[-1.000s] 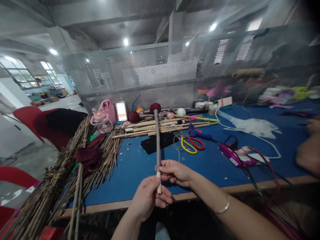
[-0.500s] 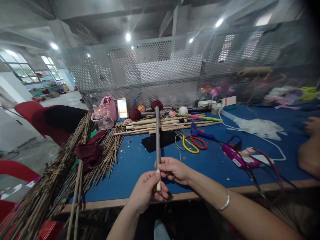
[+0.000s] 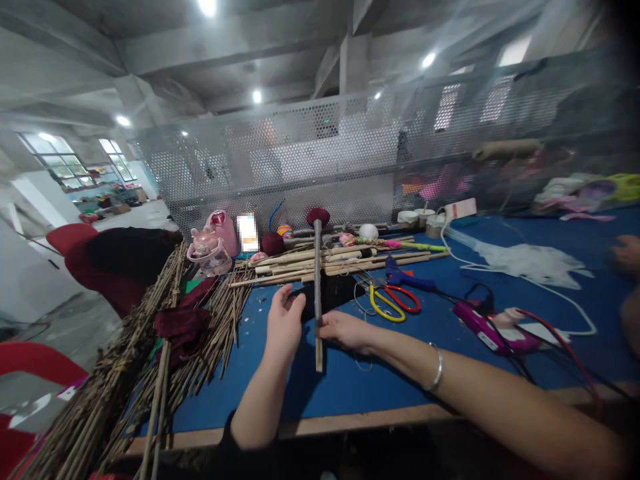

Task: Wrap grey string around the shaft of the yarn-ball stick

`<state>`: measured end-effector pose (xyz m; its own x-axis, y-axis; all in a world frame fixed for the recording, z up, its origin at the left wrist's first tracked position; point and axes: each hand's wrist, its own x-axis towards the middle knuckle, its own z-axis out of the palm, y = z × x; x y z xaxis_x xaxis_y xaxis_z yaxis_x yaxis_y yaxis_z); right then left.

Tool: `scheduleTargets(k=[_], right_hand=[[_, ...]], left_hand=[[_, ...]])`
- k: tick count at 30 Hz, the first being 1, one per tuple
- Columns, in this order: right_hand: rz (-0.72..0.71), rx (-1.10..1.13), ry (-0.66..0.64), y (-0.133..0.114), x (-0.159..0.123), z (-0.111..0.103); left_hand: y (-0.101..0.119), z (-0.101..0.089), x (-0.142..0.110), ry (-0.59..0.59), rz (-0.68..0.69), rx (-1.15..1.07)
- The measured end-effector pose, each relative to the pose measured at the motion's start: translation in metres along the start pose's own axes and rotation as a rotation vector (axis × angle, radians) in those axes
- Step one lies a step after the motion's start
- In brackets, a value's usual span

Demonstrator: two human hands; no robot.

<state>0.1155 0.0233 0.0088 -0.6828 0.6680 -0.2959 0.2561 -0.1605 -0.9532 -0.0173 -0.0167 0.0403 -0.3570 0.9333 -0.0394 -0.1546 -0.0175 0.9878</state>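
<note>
A long stick [image 3: 318,280] wrapped in grey, with a bare wooden end, points away from me over the blue table. Its far end meets a dark red rounded head [image 3: 319,216]. Near the bare end, my right hand [image 3: 347,331] pinches the stick between thumb and fingers; a silver bracelet is on that wrist. My left hand [image 3: 285,320] is off the stick, just to its left, with fingers raised and apart. Beneath the stick lies a black cloth [image 3: 343,288]. Yellow-and-red-handled scissors [image 3: 393,303] rest to the right of it.
Wooden sticks [image 3: 280,268], a dark red ball [image 3: 273,243] and a white ball [image 3: 369,231] line the back. A blue glue gun [image 3: 410,277] and purple power strip [image 3: 483,327] with cables lie right. Bundled twigs [image 3: 125,373] cover the left edge. Another person's hand [image 3: 627,253] shows far right.
My left hand has let go of the stick's bare end and moved up and left, its fingers opening. My right hand keeps hold of the stick. The camera view has tilted up slightly.
</note>
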Motion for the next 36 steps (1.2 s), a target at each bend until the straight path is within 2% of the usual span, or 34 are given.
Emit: scheduleTargets(k=[1,2,5,7,9,14,16,24,30,33,36], right_hand=[[0.005,-0.025,0.015,0.000,0.002,0.001],[0.008,-0.055,0.033,0.000,0.003,0.002],[0.003,-0.130,0.092,0.003,0.007,0.002],[-0.020,-0.102,0.101,0.005,0.008,0.001],[0.000,0.022,0.033,0.005,0.006,-0.002],[0.124,0.348,-0.277,0.005,-0.001,-0.013],[0.107,0.390,-0.319,0.006,0.000,-0.016],[0.040,0.284,-0.103,0.011,0.005,-0.004],[0.059,0.409,-0.208,0.009,0.001,-0.005],[0.059,0.436,-0.163,0.010,0.001,-0.005],[0.059,0.424,-0.111,0.010,0.002,-0.001]], left_hand=[[0.002,0.009,0.014,-0.007,-0.124,-0.018],[0.001,0.019,0.027,-0.045,-0.190,-0.019],[-0.007,0.045,0.060,-0.160,-0.311,-0.020],[-0.015,0.055,0.072,-0.203,-0.367,-0.029],[-0.021,0.059,0.079,-0.244,-0.423,-0.061],[-0.020,0.050,0.089,-0.432,-0.605,-0.231],[-0.017,0.046,0.090,-0.474,-0.645,-0.299],[-0.019,0.038,0.066,-0.453,-0.668,-0.389],[-0.028,0.036,0.063,-0.443,-0.615,-0.473],[-0.029,0.034,0.060,-0.456,-0.563,-0.490],[-0.028,0.029,0.054,-0.426,-0.476,-0.403]])
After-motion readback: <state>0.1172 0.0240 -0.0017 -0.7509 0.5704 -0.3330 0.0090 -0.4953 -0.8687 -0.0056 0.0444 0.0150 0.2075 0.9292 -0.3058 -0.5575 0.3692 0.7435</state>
